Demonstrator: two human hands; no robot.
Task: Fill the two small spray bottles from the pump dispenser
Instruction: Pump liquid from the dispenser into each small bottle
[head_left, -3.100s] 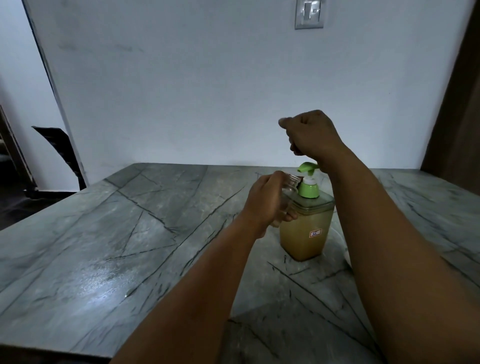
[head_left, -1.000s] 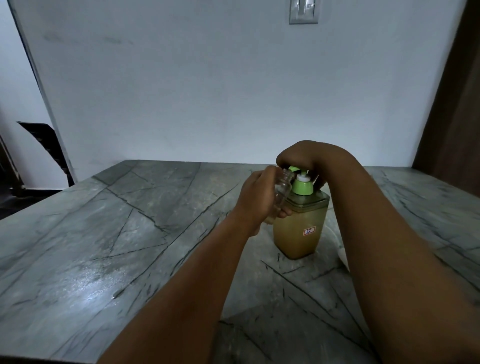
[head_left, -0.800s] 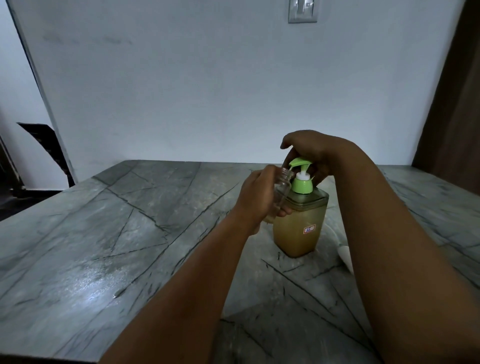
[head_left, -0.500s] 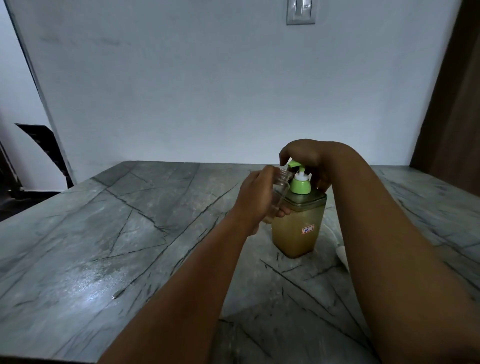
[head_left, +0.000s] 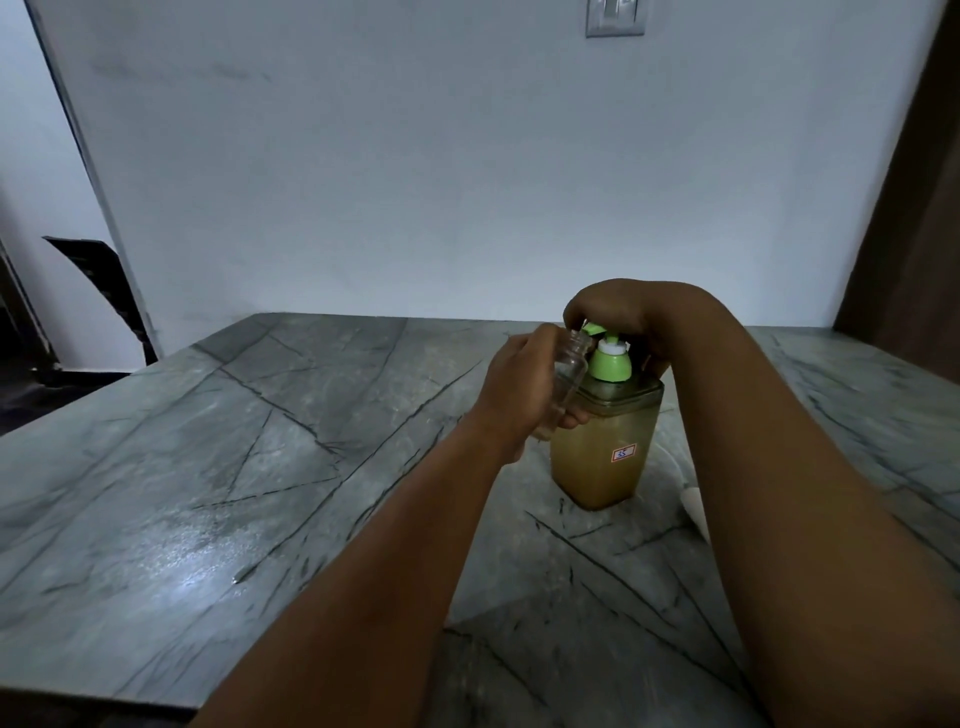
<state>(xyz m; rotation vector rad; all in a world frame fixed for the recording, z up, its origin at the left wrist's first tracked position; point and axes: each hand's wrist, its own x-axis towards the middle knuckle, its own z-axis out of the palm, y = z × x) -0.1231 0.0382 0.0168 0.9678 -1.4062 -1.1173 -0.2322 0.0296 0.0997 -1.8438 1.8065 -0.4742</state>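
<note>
Nearest the camera, two bare forearms reach out over the grey veined stone table (head_left: 218, 467). The left hand (head_left: 519, 387) is wrapped around a small clear spray bottle (head_left: 569, 371), uncapped, holding it tilted with its open neck right under the green spout, presumably so the liquid drops straight in. How much it holds cannot be told. Just beyond, touching the bottle's side, stands the pump dispenser (head_left: 605, 447), a square translucent container of cloudy yellow-tan liquid with a small red-bordered label and a green collar. The right hand (head_left: 618, 312) curls down over the green pump head (head_left: 595, 329), pressing it, likely mid-stroke. A pale object (head_left: 693, 506) peeks out behind the right forearm; what it is cannot be told. Farther back, a white wall carries a light switch (head_left: 615, 18).
</note>
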